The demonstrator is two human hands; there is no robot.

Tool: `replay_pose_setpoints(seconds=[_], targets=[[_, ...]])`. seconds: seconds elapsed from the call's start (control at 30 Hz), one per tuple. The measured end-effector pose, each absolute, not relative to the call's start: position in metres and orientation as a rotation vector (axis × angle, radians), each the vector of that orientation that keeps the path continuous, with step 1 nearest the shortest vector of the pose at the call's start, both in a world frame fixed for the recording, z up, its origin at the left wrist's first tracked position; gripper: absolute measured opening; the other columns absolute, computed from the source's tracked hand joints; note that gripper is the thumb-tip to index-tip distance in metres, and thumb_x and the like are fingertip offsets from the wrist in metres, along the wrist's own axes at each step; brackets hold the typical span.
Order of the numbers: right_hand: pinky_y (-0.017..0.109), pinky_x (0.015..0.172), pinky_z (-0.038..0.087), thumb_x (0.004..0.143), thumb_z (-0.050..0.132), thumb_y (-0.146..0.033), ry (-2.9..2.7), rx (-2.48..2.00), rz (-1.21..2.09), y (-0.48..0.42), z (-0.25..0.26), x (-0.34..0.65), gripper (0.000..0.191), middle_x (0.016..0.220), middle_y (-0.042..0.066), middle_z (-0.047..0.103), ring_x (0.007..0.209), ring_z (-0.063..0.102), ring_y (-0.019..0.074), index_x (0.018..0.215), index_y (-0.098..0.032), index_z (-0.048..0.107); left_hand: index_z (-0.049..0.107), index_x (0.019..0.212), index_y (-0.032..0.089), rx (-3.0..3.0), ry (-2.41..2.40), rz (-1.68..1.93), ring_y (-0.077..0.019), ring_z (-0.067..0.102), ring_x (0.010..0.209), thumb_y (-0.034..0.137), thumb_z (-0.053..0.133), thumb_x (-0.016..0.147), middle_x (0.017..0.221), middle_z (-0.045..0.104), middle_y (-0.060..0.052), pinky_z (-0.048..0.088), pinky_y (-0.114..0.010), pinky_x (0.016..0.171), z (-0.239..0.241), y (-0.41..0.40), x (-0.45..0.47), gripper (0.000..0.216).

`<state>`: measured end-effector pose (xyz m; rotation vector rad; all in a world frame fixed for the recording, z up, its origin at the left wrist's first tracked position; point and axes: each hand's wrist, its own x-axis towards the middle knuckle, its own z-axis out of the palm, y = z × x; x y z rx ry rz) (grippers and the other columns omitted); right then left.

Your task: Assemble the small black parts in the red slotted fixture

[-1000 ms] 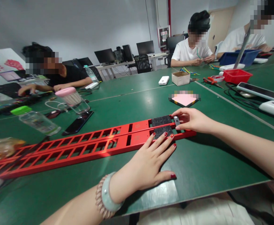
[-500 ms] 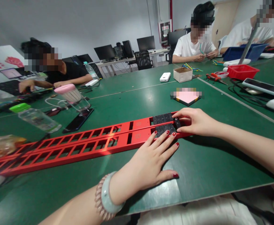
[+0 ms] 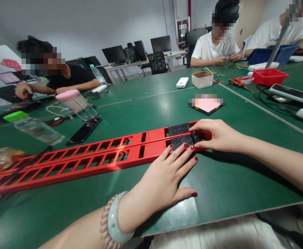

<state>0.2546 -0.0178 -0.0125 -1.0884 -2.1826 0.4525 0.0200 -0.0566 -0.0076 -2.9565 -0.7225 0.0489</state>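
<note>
Two long red slotted metal strips [image 3: 130, 155] lie side by side across the table. Several small black blocks [image 3: 179, 129] sit in two rows in the openings near their right end. My left hand [image 3: 164, 176] is spread flat, its fingertips resting on the near strip's edge and the nearer row of blocks. With thumb and fingers curled at the right end of the rows, my right hand [image 3: 216, 135] grips another black block [image 3: 194, 135]. That block is partly hidden by the fingers, so how deep it sits cannot be made out.
A pink-topped pad [image 3: 205, 103] lies beyond the strips. Farther back are a small box [image 3: 202, 80], orange-handled pliers [image 3: 236, 83] and a red tray [image 3: 270, 76]. Left of centre are a phone [image 3: 84, 131], a green-capped bottle [image 3: 34, 128] and a pink-lidded cup [image 3: 77, 105]. Other people sit across the table.
The black block in my right hand sits slightly lower and closer to the rows, and less of it shows. My left hand keeps its place. The camera view has shifted slightly.
</note>
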Motion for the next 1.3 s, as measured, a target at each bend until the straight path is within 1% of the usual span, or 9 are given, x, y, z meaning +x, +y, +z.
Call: replay_pose_setpoints(seconds=[0.27, 0.43, 0.53, 0.7, 0.8, 0.93, 1.1, 1.3], targets=[[0.032, 0.079, 0.051, 0.068, 0.07, -0.026, -2.202, -1.098, 0.431, -0.0196, -0.0112, 0.2538, 0.037, 0.102, 0.009, 0.067, 0.089, 0.063, 0.0204, 0.103, -0.015, 0.065, 0.036, 0.139, 0.022, -2.941, -0.716, 0.04, -0.0275, 0.021, 0.138, 0.066, 0.027, 0.086, 0.149, 0.026, -0.007, 0.015, -0.043, 0.11, -0.0081, -0.0567, 0.0198, 0.069], [0.033, 0.082, 0.049, 0.069, 0.07, -0.026, -2.237, -1.067, 0.358, -0.02, -0.0105, 0.2538, 0.035, 0.098, 0.01, 0.068, 0.093, 0.062, 0.0218, 0.103, -0.015, 0.066, 0.035, 0.139, 0.023, -2.946, -0.722, 0.059, -0.0279, 0.02, 0.138, 0.066, 0.027, 0.086, 0.149, 0.026, -0.007, 0.016, -0.044, 0.11, -0.0085, -0.0566, 0.0204, 0.069], [0.033, 0.083, 0.048, 0.071, 0.069, -0.026, -2.268, -1.038, 0.316, -0.0199, -0.0105, 0.2543, 0.034, 0.098, 0.01, 0.067, 0.095, 0.062, 0.0222, 0.103, -0.015, 0.066, 0.035, 0.139, 0.022, -2.948, -0.718, 0.05, -0.0281, 0.02, 0.138, 0.066, 0.027, 0.086, 0.149, 0.026, -0.007, 0.015, -0.044, 0.11, -0.0091, -0.056, 0.02, 0.069], [0.031, 0.08, 0.049, 0.075, 0.066, -0.025, -2.309, -1.018, 0.267, -0.0206, -0.0113, 0.2552, 0.034, 0.101, 0.012, 0.066, 0.091, 0.063, 0.0209, 0.106, -0.014, 0.065, 0.035, 0.139, 0.023, -2.944, -0.713, 0.046, -0.0282, 0.02, 0.138, 0.066, 0.027, 0.086, 0.149, 0.025, -0.006, 0.015, -0.044, 0.11, -0.0092, -0.0557, 0.0195, 0.069], [0.032, 0.082, 0.048, 0.076, 0.064, -0.026, -2.331, -1.009, 0.222, -0.0213, -0.0111, 0.2555, 0.033, 0.102, 0.013, 0.066, 0.093, 0.062, 0.0219, 0.107, -0.014, 0.065, 0.035, 0.139, 0.023, -2.941, -0.71, 0.037, -0.0278, 0.02, 0.138, 0.066, 0.028, 0.086, 0.149, 0.025, -0.006, 0.015, -0.044, 0.11, -0.0088, -0.056, 0.0197, 0.068], [0.031, 0.081, 0.048, 0.077, 0.064, -0.027, -2.348, -1.023, 0.196, -0.022, -0.0097, 0.2558, 0.029, 0.099, 0.011, 0.068, 0.092, 0.063, 0.0218, 0.103, -0.015, 0.066, 0.034, 0.139, 0.023, -2.944, -0.715, 0.05, -0.028, 0.02, 0.138, 0.066, 0.028, 0.086, 0.149, 0.025, -0.006, 0.015, -0.044, 0.11, -0.0084, -0.056, 0.0202, 0.069], [0.027, 0.069, 0.049, 0.073, 0.067, -0.028, -2.32, -1.126, 0.205, -0.0214, -0.0091, 0.2567, 0.026, 0.092, 0.008, 0.071, 0.079, 0.065, 0.0189, 0.096, -0.017, 0.068, 0.034, 0.14, 0.023, -2.95, -0.718, 0.054, -0.0285, 0.02, 0.138, 0.066, 0.029, 0.086, 0.149, 0.025, -0.007, 0.016, -0.045, 0.11, -0.0091, -0.0553, 0.0202, 0.069], [0.028, 0.076, 0.049, 0.073, 0.068, -0.027, -2.317, -1.079, 0.211, -0.0198, -0.011, 0.2578, 0.019, 0.092, 0.008, 0.071, 0.086, 0.065, 0.02, 0.089, -0.017, 0.07, 0.035, 0.139, 0.022, -2.949, -0.703, 0.027, -0.0283, 0.021, 0.138, 0.066, 0.028, 0.086, 0.149, 0.026, -0.007, 0.015, -0.044, 0.11, -0.0099, -0.0552, 0.0198, 0.069]])
